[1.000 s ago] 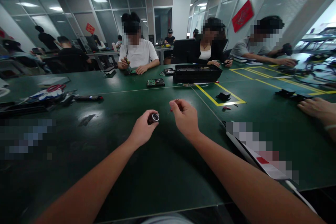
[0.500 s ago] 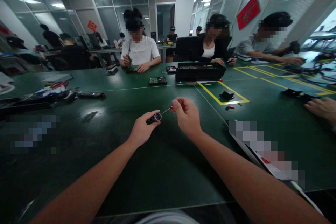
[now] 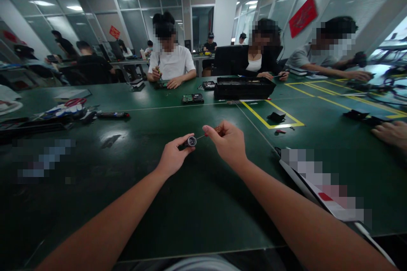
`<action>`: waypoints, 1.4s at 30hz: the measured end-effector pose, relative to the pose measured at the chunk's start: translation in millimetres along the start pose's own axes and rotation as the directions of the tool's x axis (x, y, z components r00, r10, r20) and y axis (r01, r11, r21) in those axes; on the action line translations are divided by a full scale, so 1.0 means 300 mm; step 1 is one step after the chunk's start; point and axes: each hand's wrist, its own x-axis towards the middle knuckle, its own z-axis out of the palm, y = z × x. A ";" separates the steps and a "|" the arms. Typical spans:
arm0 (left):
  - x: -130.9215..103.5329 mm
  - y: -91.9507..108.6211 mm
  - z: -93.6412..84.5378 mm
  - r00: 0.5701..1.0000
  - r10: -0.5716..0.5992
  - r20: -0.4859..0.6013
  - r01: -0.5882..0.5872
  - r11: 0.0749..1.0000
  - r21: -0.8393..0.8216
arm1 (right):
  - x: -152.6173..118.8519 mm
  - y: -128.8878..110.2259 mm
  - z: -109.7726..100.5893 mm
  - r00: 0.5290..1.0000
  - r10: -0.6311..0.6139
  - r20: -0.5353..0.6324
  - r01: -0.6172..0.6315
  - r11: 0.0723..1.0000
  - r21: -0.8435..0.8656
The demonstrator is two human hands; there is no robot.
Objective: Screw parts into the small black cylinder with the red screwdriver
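Just above the green table [image 3: 178, 211], my left hand [image 3: 174, 155] grips a dark cylindrical part [image 3: 191, 141] whose round, open end faces me. My right hand [image 3: 229, 143] holds a screwdriver [image 3: 218, 130] with a reddish-brown, partly see-through handle. Its thin metal shaft points left, and the tip is at the rim of the cylindrical part. Whether the tip touches something inside is too small to tell. My thumb lies stretched along the front of the handle.
A black tray-like case [image 3: 244, 89] and a green circuit board [image 3: 192, 98] lie ahead. A black pen-shaped tool [image 3: 113, 115] lies left, a black bracket [image 3: 276, 117] inside yellow tape right. Another person's hand [image 3: 391, 133] rests at the right edge.
My right thumb has moved left and straightened along the screwdriver handle, and the handle has turned slightly. My left hand keeps its hold. The whole view has shifted slightly.
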 end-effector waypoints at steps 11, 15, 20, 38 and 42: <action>0.008 -0.019 -0.005 1.000 0.014 -0.026 -0.014 1.000 -0.002 | -0.008 0.024 0.006 0.976 -0.144 0.162 0.135 0.989 0.065; 0.009 -0.014 -0.007 0.999 0.021 -0.033 -0.020 0.999 0.027 | -0.007 0.024 0.009 0.977 -0.164 0.139 0.160 0.986 0.036; 0.005 -0.011 -0.001 0.999 0.052 -0.016 -0.052 0.998 0.040 | -0.003 0.018 0.010 0.974 -0.227 0.017 0.227 0.974 -0.012; 0.000 -0.010 -0.005 0.999 0.048 -0.013 -0.047 0.998 0.050 | -0.008 -0.003 -0.009 0.965 -0.261 0.038 0.263 0.959 -0.102; 0.001 -0.010 -0.004 0.998 0.055 -0.012 -0.055 0.998 0.038 | -0.008 -0.011 -0.002 0.964 -0.244 0.102 0.257 0.958 -0.129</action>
